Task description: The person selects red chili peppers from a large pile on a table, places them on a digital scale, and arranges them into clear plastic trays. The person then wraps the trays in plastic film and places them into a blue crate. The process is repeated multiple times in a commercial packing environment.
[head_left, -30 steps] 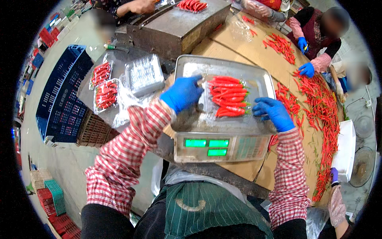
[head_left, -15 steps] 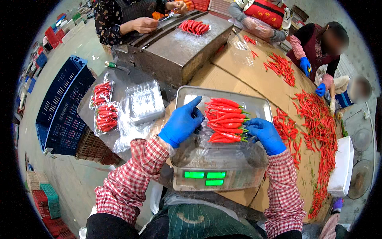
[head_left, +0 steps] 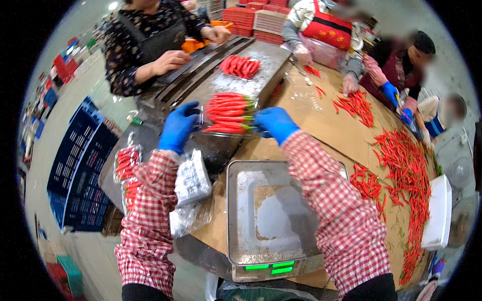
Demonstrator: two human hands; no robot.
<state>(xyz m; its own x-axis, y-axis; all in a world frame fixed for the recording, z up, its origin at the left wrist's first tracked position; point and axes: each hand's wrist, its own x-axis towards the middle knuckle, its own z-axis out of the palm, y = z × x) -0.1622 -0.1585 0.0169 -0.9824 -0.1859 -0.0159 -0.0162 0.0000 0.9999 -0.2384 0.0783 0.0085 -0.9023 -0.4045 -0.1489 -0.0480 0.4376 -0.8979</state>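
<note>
A clear plastic tray filled with a row of red chili peppers (head_left: 227, 114) is held up between my two blue-gloved hands, at the near edge of a metal-topped machine (head_left: 273, 52). My left hand (head_left: 179, 128) is closed on the tray's left end. At its right end, by the green stems, my right hand (head_left: 275, 124) grips the other edge; its fingertips are partly hidden. Below my hands stands a scale with a bare metal pan (head_left: 240, 215) and lit green displays. On the machine top lies another pack of chilies (head_left: 240, 66).
Left of the scale are stacked clear empty trays (head_left: 193, 178) and wrapped chili packs (head_left: 127, 163). A blue crate (head_left: 80, 170) stands at far left. Loose chilies (head_left: 404, 170) cover the cardboard-topped table at right, beside a white box (head_left: 437, 213). Several people work around the far side.
Both hands have lifted the chili tray off the scale pan and carried it forward and left to the machine. My left hand, earlier beside the tray with a finger extended, now grips it.
</note>
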